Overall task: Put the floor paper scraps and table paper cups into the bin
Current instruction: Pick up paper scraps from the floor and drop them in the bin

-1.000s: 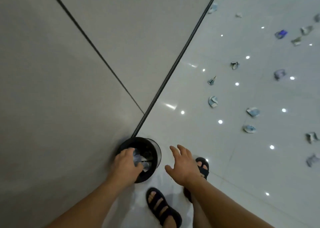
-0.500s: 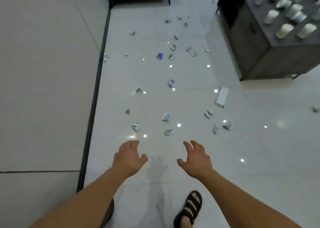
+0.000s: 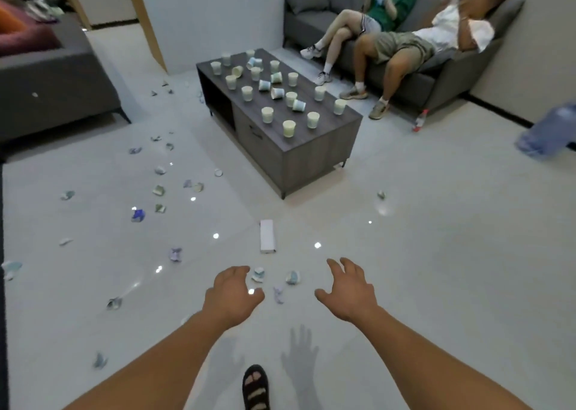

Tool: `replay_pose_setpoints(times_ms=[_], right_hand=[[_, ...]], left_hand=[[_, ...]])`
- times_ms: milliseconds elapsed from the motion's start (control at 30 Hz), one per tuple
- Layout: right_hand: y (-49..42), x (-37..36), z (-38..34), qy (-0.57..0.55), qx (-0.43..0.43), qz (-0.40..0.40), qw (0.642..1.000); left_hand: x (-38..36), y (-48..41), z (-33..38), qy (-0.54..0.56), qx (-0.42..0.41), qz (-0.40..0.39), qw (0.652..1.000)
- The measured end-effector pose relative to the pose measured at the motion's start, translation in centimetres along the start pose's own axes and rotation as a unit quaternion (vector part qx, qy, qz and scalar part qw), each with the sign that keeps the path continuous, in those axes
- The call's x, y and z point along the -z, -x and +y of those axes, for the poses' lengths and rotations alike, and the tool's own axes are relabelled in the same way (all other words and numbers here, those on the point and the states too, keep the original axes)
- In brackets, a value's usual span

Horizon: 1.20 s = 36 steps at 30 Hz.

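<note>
Our view has lifted: the whole desk (image 3: pixel 311 163) now shows upper centre, paper cups (image 3: pixel 289 128) standing or tipped on it. Our left hand (image 3: pixel 232 294) and right hand (image 3: pixel 349 291), fingers loosely spread and empty, hover over paper scraps (image 3: pixel 258 274) on the floor (image 3: pixel 436 269).

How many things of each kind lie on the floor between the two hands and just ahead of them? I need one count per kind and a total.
Paper scraps, between the left hand and the right hand: 3
White box, just ahead of them: 1
Total: 4
</note>
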State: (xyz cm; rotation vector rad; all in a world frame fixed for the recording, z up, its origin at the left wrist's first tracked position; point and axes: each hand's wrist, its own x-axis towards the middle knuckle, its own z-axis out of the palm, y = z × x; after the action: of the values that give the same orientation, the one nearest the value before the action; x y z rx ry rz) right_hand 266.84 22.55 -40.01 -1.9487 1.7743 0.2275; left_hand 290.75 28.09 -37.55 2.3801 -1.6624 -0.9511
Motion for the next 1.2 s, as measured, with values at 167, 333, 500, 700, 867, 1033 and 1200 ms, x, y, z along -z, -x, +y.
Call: replay_pose_setpoints(times_ms=[167,333,500,700,867,1033,1200], right_hand=[[-3.0,6.9,3.3,-0.015,-0.050,0.044,0.998],[-5.4,11.6,7.2,-0.041,-0.101,0.068,0.992],[-8.0,14.0,12.6,-0.058,-0.140,0.070,0.986],[-14.5,17.1,21.1,-0.065,-0.134,0.045,0.988],[-20.7,22.0,28.1,-0.052,-0.114,0.027,0.992],[-27.1,27.4,32.1,-0.037,-0.087,0.029,0.995],[-35.4,30.2,33.5,-0.017,-0.060,0.005,0.998]], left_hand=[[2.7,-6.3,6.8,-0.018,-0.068,-0.008,0.998],[4.7,-11.7,13.3,-0.040,-0.121,-0.020,0.992],[3.3,-16.4,21.0,-0.079,-0.164,-0.047,0.982],[-0.5,-23.3,31.6,-0.110,-0.174,-0.070,0.976],[-2.7,-27.6,40.3,-0.098,-0.157,-0.076,0.980],[-3.1,-31.9,45.8,-0.086,-0.127,-0.072,0.986],[-4.4,-38.8,48.4,-0.057,-0.092,-0.068,0.992]])
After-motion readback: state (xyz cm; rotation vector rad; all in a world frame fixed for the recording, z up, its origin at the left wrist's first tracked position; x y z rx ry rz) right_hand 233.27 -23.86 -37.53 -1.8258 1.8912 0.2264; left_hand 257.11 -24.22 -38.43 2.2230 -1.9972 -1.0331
